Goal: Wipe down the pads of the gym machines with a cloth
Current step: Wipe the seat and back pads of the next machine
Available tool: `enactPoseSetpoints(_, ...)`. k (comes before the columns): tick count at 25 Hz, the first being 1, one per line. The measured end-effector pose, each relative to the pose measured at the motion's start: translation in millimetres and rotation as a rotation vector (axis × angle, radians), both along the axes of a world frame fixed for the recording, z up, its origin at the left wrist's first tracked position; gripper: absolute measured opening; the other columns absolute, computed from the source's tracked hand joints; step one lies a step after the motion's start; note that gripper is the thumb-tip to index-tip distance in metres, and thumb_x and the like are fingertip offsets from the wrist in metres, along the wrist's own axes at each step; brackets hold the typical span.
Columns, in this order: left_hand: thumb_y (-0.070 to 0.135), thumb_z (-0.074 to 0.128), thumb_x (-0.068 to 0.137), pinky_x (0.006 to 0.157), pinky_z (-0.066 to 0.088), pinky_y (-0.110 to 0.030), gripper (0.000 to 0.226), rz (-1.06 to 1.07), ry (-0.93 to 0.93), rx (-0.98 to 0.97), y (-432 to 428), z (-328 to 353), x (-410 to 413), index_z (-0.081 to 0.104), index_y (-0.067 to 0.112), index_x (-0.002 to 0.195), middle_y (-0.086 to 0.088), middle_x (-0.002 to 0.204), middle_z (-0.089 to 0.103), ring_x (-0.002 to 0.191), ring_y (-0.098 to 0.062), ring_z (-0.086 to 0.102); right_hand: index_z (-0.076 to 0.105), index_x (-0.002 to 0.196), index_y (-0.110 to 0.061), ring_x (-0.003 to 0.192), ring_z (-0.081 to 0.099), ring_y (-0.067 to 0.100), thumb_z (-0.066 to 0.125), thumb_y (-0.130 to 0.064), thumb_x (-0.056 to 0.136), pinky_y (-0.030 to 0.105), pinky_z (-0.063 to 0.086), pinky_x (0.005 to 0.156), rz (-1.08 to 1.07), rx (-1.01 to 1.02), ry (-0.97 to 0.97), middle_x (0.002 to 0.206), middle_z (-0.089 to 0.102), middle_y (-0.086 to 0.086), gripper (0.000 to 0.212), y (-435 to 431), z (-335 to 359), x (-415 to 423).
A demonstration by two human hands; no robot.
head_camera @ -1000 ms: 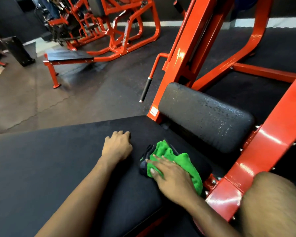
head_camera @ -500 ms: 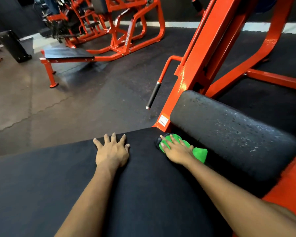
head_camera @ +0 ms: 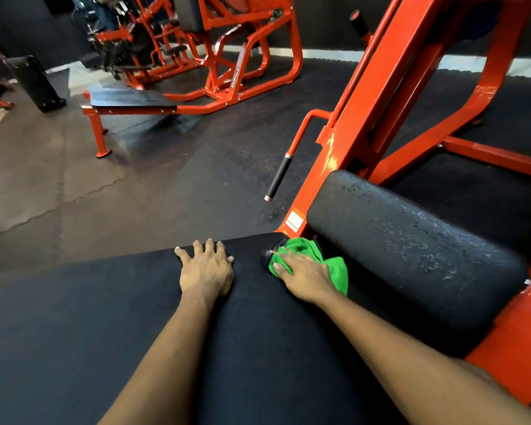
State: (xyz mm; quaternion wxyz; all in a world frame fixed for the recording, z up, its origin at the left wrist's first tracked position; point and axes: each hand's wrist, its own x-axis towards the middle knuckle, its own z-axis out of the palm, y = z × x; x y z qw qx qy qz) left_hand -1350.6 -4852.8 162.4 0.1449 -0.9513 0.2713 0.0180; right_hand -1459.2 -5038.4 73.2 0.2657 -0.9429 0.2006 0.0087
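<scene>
Head view: the wide flat black upholstered pad [head_camera: 105, 332] fills the foreground. The left hand [head_camera: 207, 271] lies on it near its far edge, palm down, fingers spread and straight, holding nothing. It is likely placed there as a brace while the person leans in.

The right hand [head_camera: 304, 279] is at the pad's far right corner. Its fingers are laid fairly flat over the crumpled bright green cloth [head_camera: 337, 271], pressing it onto the surface rather than gripping it, which suits a wiping stroke.

Just beyond that corner sits the black cylindrical roller pad [head_camera: 411, 240], speckled with droplets, so probably next to be wiped. The glossy orange steel frame [head_camera: 380, 102] rises behind the pad
</scene>
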Motion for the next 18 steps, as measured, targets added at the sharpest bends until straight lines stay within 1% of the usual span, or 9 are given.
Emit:
enactPoseSetpoints(4, 0.038, 0.03, 0.105, 0.113, 0.017, -0.068, 0.04, 0.021, 0.049, -0.049, 1.9, 9.9, -9.7, 0.052, 0.016, 0.13, -0.008, 0.142, 0.049, 0.136, -0.031, 0.038, 0.042, 0.147, -0.042, 0.14, 0.042, 0.016, 0.03, -0.063, 0.101, 0.041, 0.04, 0.104, -0.094, -0.129, 0.006, 0.156, 0.04, -0.017, 0.052, 19.0, 11.6, -102.4)
enactPoseSetpoints(7, 0.026, 0.045, 0.099, 0.116, 0.017, -0.063, 0.038, 0.067, 0.187, -0.272, -11.9, 22.0, -42.8, 0.053, 0.02, 0.135, -0.006, 0.141, 0.052, 0.135, -0.028, 0.042, 0.052, 0.14, -0.039, 0.13, 0.053, 0.02, 0.039, -0.059, 0.101, 0.037, 0.044, 0.095, -0.155, -0.12, -0.035, 0.143, 0.057, -0.011, 0.045, 23.0, 18.6, -153.9)
enactPoseSetpoints(9, 0.012, 0.052, 0.088, 0.118, 0.025, -0.051, 0.057, -0.064, 0.343, -0.427, -21.3, 32.2, -72.5, 0.047, 0.026, 0.143, -0.002, 0.147, 0.049, 0.138, -0.023, 0.041, 0.059, 0.135, -0.032, 0.125, 0.058, 0.027, 0.047, -0.051, 0.102, 0.037, 0.047, 0.095, -0.222, 0.092, -0.117, 0.133, 0.065, -0.001, 0.041, 14.1, 31.1, -163.4)
enactPoseSetpoints(11, 0.004, 0.055, 0.079, 0.114, 0.029, -0.026, 0.074, -0.259, 0.586, -0.587, -28.4, 45.7, -99.9, 0.042, 0.025, 0.148, 0.001, 0.151, 0.046, 0.139, -0.013, 0.041, 0.065, 0.125, -0.022, 0.116, 0.064, 0.025, 0.05, -0.036, 0.105, 0.031, 0.048, 0.094, -0.233, 0.489, -0.393, 0.119, 0.071, 0.003, 0.029, 3.0, 60.8, -166.8)
enactPoseSetpoints(12, 0.009, 0.058, 0.075, 0.112, 0.028, -0.019, 0.079, -0.342, 0.679, -0.635, -31.5, 54.6, -110.3, 0.04, 0.025, 0.15, 0.003, 0.152, 0.045, 0.14, -0.007, 0.039, 0.066, 0.12, -0.02, 0.111, 0.064, 0.018, 0.048, -0.027, 0.106, 0.027, 0.048, 0.093, -0.216, 0.678, -0.522, 0.113, 0.071, 0.001, 0.023, -2.8, 77.6, -167.8)
enactPoseSetpoints(13, 0.019, 0.06, 0.071, 0.112, 0.028, -0.017, 0.081, -0.4, 0.74, -0.665, -35.1, 65.1, -118.5, 0.041, 0.028, 0.149, 0.005, 0.152, 0.045, 0.14, -0.004, 0.038, 0.065, 0.117, -0.02, 0.108, 0.064, 0.01, 0.047, -0.024, 0.107, 0.022, 0.047, 0.094, -0.202, 0.84, -0.593, 0.11, 0.071, -0.004, 0.021, -7.8, 96.1, -169.6)
enactPoseSetpoints(15, 0.035, 0.063, 0.066, 0.111, 0.038, -0.026, 0.065, -0.426, 0.818, -0.693, -44.0, 86.2, -131.2, 0.05, 0.046, 0.13, 0.008, 0.138, 0.058, 0.13, -0.005, 0.05, 0.064, 0.113, -0.021, 0.106, 0.06, 0.007, 0.056, -0.041, 0.101, 0.028, 0.045, 0.103, -0.141, 1.064, -0.647, 0.109, 0.069, -0.005, 0.025, -18.6, 124.0, -170.8)
enactPoseSetpoints(16, 0.037, 0.066, 0.067, 0.107, 0.045, -0.034, 0.053, -0.421, 0.827, -0.705, -48.3, 97.0, -135.0, 0.055, 0.047, 0.117, 0.006, 0.125, 0.064, 0.118, -0.009, 0.059, 0.063, 0.112, -0.018, 0.106, 0.056, 0.012, 0.065, -0.056, 0.091, 0.035, 0.042, 0.106, -0.104, 1.125, -0.674, 0.107, 0.065, 0.001, 0.043, -22.6, 133.0, -171.6)
enactPoseSetpoints(18, 0.034, 0.071, 0.067, 0.095, 0.054, -0.048, 0.047, -0.394, 0.828, -0.711, -53.7, 116.7, -136.5, 0.059, 0.033, 0.113, -0.005, 0.11, 0.07, 0.101, -0.019, 0.067, 0.055, 0.12, -0.013, 0.097, 0.052, 0.023, 0.076, -0.069, 0.072, 0.04, 0.045, 0.099, -0.033, 1.277, -0.691, 0.098, 0.054, 0.013, 0.076, -25.4, 146.4, -177.8)
